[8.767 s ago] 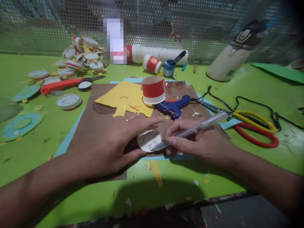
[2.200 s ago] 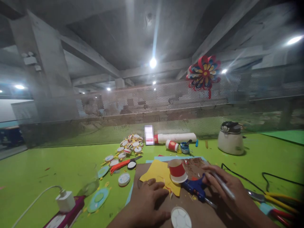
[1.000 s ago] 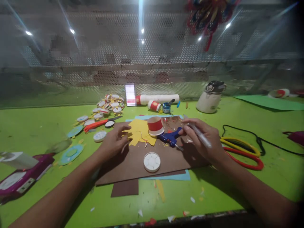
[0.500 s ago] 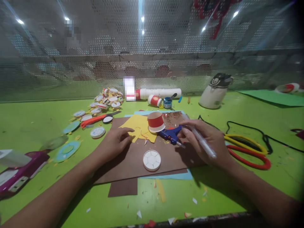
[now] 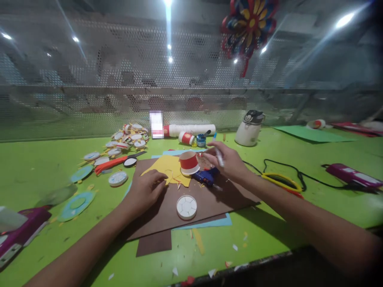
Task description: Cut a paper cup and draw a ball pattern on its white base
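My left hand (image 5: 149,186) rests on the brown foam sheet (image 5: 161,217) at the edge of a yellow piece (image 5: 163,164), its fingers loosely bent and apart, with nothing visible in them. Between the fingers of my right hand (image 5: 229,159) is a white pen-like stick (image 5: 220,156), held above the sheet's far right part. Below that hand lies a blue glue gun (image 5: 206,176), beside a red and white paper cup (image 5: 189,163). A white disc (image 5: 186,207) with dark drawn lines lies at the front of the sheet.
At left are an orange-handled cutter (image 5: 110,164), a heap of decorated discs (image 5: 131,137) and blue rings (image 5: 77,205). Behind stand a blue jar (image 5: 201,140) and a white jug (image 5: 248,131). Scissors (image 5: 283,181) and black cable lie at right. Paper scraps litter the front edge.
My right hand has moved away from me, toward the sheet's far side, with the white stick. My left hand stays on the sheet. The view has tilted up and shifted right.
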Demonstrator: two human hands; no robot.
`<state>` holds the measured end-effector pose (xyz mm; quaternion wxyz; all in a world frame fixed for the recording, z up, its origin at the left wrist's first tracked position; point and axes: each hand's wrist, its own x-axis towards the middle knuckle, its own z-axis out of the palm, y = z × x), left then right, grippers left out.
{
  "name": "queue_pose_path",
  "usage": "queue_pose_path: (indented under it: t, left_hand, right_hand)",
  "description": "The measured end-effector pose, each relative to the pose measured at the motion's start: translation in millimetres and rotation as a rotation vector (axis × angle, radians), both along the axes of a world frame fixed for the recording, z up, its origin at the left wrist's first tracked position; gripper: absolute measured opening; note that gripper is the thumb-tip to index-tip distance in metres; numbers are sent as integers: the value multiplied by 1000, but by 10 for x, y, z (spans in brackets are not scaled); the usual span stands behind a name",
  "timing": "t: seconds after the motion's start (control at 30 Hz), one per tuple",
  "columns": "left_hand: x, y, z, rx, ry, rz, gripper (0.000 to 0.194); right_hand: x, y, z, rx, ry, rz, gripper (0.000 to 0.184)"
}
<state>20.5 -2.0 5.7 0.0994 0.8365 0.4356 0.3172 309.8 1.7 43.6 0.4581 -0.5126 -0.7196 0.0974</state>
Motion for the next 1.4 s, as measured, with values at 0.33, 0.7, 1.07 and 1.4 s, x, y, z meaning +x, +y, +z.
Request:
queue_pose_path:
  t: [0.33,0.7,1.07,1.4]
  left_hand:
    - [8,20,-65,74,8,-56,23]
    - [-9,47,-69,54,-15,-73,25]
    - [-14,35,-81,24,8,-90,27]
    - [-28,57,-24,38,-35,-54,27]
  right_hand:
    - [-514,435,-175,-96,-172,46,33]
    - [108,781,12,-59,-13,-134,35]
    - [22,770,-315,-57,-125,-98,35]
    - [166,520,-97,36,-16,-94,42]
